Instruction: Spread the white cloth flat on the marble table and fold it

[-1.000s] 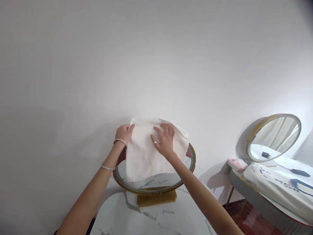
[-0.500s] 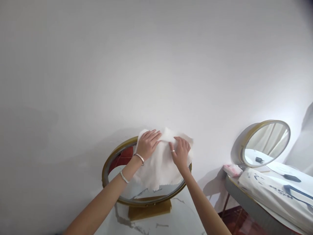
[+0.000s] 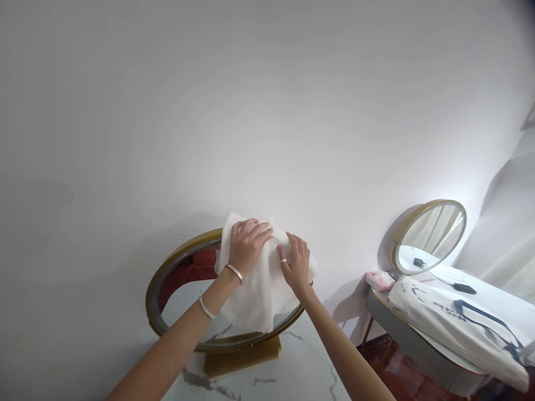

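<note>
A white cloth (image 3: 254, 295) hangs over the top and front of an oval, gold-rimmed mirror (image 3: 184, 303). My left hand (image 3: 246, 245) lies on the upper part of the cloth, fingers spread over the mirror's top edge. Just to its right, my right hand (image 3: 296, 264) rests on the cloth with its thumb apart from the fingers. What lies beneath both palms is hidden. The mirror's gold base (image 3: 242, 356) stands on a white marbled tabletop (image 3: 301, 367).
A second oval mirror (image 3: 434, 234) stands at the right on another table (image 3: 422, 334). That table holds a pink and white packet (image 3: 379, 280), a white printed bag (image 3: 443, 317) and a black adapter (image 3: 465, 288). A plain wall rises behind.
The view has shifted, so mirrors and tables sit further left. The cloth hangs in a different shape, with more of the mirror's left side showing. Both hands remain on the cloth.
</note>
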A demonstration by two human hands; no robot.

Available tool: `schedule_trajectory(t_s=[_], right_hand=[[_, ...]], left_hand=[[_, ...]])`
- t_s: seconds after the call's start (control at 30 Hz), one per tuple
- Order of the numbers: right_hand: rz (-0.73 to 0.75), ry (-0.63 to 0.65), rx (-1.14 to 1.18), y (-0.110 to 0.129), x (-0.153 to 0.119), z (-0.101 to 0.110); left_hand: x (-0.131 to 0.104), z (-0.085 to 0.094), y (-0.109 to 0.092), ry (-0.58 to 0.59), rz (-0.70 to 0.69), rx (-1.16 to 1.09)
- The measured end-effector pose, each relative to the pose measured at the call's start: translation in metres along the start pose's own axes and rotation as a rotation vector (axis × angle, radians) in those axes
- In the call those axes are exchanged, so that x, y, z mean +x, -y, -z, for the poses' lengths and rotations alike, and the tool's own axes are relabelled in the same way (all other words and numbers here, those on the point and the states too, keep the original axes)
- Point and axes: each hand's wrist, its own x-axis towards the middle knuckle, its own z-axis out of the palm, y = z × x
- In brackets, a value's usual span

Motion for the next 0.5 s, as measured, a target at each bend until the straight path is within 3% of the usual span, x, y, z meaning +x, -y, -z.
schedule_trajectory(t_s=[0.17, 0.3, 0.4, 0.5], right_hand=[[0.227, -0.095, -0.113, 0.055, 0.018, -0.036], [0.558, -0.069, -0.132, 0.089, 0.017, -0.068], [0.828, 0.03, -0.129, 0.093, -0.006, -0.091], [0.965, 0.181, -0.091, 0.076, -0.046, -0.104]], left_hand=[[-0.032, 0.042, 0.05, -0.086, 0.111, 0.012], [-0.083, 0.062, 0.091, -0.195, 0.076, 0.058], [-0.138, 0.059, 0.103, -0.203, 0.083, 0.21], [-0.203, 0.039, 0.094, -0.083, 0.094, 0.333]])
